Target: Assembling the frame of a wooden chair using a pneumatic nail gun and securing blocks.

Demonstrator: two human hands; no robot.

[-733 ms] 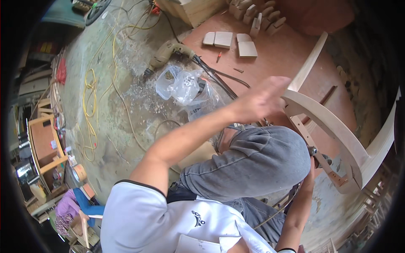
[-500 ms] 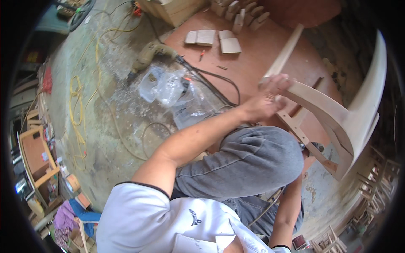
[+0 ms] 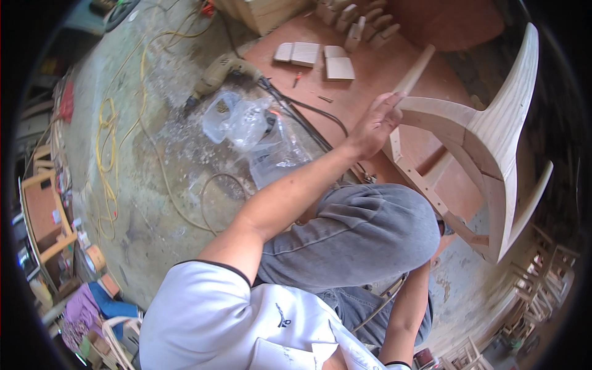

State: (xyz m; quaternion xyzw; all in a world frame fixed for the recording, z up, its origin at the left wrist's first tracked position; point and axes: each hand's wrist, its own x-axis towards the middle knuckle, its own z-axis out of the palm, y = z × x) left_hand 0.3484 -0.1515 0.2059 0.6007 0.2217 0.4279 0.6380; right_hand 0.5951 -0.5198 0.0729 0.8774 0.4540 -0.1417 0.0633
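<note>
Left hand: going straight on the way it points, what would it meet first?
Likely the tapered wooden bar just beyond the left hand; the fingers look against or very near it, though depth is unclear.

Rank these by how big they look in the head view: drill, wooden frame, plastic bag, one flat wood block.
1. Wooden frame
2. Plastic bag
3. Drill
4. Flat wood block; the blocks look close in size, so I leave them unranked among themselves.

Right of centre, this person's left hand (image 3: 372, 127) grips one end of a curved wooden frame (image 3: 497, 143); toward upper left I spot a power drill (image 3: 216, 75) beside a clear plastic bag (image 3: 248, 121).
</note>
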